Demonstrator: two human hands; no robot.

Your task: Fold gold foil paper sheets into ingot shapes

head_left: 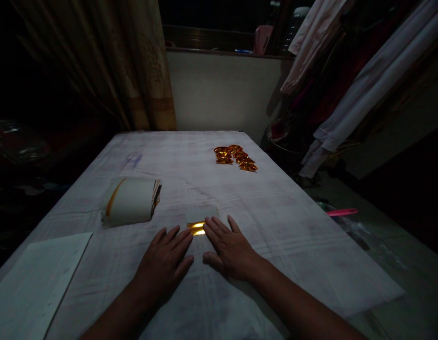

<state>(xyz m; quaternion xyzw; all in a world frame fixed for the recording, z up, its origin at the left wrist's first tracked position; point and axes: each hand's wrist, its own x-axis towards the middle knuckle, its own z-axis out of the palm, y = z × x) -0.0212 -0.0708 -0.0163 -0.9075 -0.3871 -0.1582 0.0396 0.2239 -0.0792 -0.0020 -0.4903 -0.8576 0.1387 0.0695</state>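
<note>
A small sheet of gold foil paper (pixel 196 226), pale on its far part and shiny gold along a folded strip on the near side, lies flat on the table. My left hand (pixel 165 257) rests palm down with its fingertips at the sheet's left near corner. Across the right part of the gold strip lie the fingers of my right hand (pixel 227 243), also palm down, thumb held apart. Both hands have their fingers stretched out, and neither grips anything. Some of the sheet is hidden under the right fingers.
A curved stack of pale sheets (pixel 132 200) sits at left, with a white paper (pixel 45 278) nearer me. Several folded gold foil pieces (pixel 236 157) are grouped far right on the cloth-covered table (pixel 304 250). A curtain (pixel 133 66) hangs behind; clothes (pixel 346 94) hang at right.
</note>
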